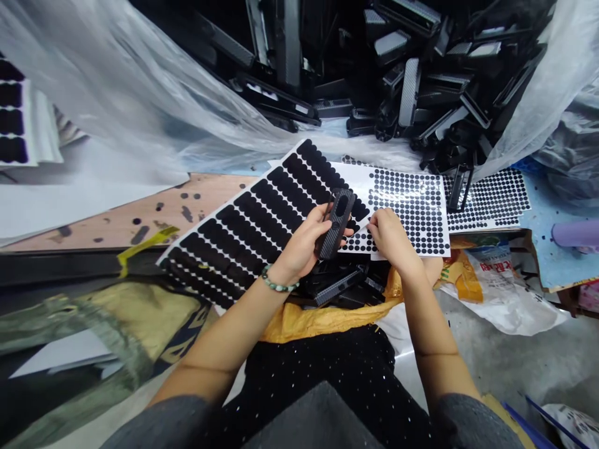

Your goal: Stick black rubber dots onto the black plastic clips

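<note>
My left hand [299,240] grips a black carbon-fibre-patterned plastic part [336,223] with an oval opening, holding it upright over the sheets. My right hand [390,240] sits just beside that part, its fingertips pinched together at a white sheet of small black adhesive dots [409,212]. Whether those fingertips hold a dot is hidden. Under my left hand lies a larger white sheet of black round pads [253,218] in long, tilted rows. More black parts [339,284] are heaped in my lap below both hands, on a yellow woven bag [322,321].
A large heap of black parts [412,81] lies beyond the sheets, between folds of clear plastic film [116,81]. A stained plywood board [140,218] lies to the left. A third dot sheet [486,199] and a blue mat [556,249] are to the right.
</note>
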Tool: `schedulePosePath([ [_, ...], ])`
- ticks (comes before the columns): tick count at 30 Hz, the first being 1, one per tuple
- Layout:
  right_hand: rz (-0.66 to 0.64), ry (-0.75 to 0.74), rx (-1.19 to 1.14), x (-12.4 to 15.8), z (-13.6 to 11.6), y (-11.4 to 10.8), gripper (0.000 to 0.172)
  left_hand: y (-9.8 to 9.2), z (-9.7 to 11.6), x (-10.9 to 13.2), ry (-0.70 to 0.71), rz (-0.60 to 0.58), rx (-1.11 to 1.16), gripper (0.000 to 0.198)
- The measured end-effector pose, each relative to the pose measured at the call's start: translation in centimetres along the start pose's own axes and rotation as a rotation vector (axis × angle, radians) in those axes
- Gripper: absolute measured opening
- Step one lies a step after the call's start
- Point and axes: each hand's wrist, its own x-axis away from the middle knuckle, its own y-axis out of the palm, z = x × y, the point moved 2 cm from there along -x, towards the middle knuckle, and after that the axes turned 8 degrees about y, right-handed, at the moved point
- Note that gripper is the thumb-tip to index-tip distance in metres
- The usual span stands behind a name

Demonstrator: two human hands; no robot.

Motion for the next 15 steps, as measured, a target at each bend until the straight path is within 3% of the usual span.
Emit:
schedulePosePath([
  [5,0.094,0.148,-0.608,0.9,-0.7,-0.6,0.014,0.7,-0.4,-0.1,0.027,0.041,0.082,0.021],
  [8,-0.03,0.169,-0.9,1.8,-2.6,0.2,0.022,0.8,-0.8,-0.1,0.131,0.053,0.067,0.024],
  [10,-0.089,0.135,-0.945,2.2,-3.9,0.7,0.021,0.7,-0.9,-0.1,0.217,0.047,0.033,0.027],
  [15,0.014,0.013,-0.749,2.4,-5.5,0.8,0.016,0.4,-1.0,0.0,0.35,0.046,-0.064,0.032],
])
